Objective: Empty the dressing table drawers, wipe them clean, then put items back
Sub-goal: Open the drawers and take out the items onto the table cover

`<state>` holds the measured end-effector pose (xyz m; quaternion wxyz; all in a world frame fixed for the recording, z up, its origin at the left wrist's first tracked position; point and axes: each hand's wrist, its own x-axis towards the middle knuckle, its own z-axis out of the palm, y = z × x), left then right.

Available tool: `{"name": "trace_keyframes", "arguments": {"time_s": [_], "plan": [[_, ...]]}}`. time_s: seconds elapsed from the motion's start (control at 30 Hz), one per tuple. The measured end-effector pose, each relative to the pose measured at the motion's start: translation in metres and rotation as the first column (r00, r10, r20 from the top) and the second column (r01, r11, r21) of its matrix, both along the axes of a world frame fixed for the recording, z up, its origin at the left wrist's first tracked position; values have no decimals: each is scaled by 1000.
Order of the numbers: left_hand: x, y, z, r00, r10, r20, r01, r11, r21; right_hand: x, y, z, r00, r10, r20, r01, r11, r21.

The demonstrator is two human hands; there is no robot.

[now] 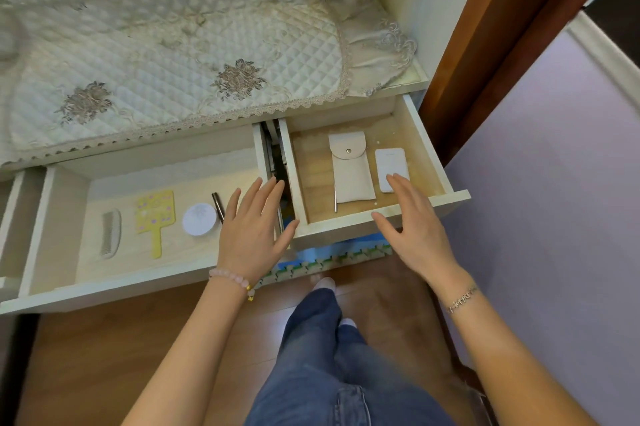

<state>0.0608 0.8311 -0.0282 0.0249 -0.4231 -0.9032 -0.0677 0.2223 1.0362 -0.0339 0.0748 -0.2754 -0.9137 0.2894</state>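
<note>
Because emptying is intended, left hand (254, 231) and right hand (414, 228) are spread, fingers apart, nothing gripped, a white case (389, 159) beneath right fingertips (398, 180).

Both hands (256, 235) (412, 235) flat, fingers spread

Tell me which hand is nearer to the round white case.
Left. The left hand is just right of the round white case; the right hand is over the other drawer.

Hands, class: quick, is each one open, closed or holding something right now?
Left hand: open, fingers straight, holding nothing.
Right hand: open, fingers straight, holding nothing.
</note>
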Motion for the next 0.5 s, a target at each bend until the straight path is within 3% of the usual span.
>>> {"name": "trace_keyframes", "arguments": {"time_s": [0.5], "plan": [[11,-40,23,984,167,-55,-165,986,30,-22,-13,34,988,139,-68,-133,988,81]]}}
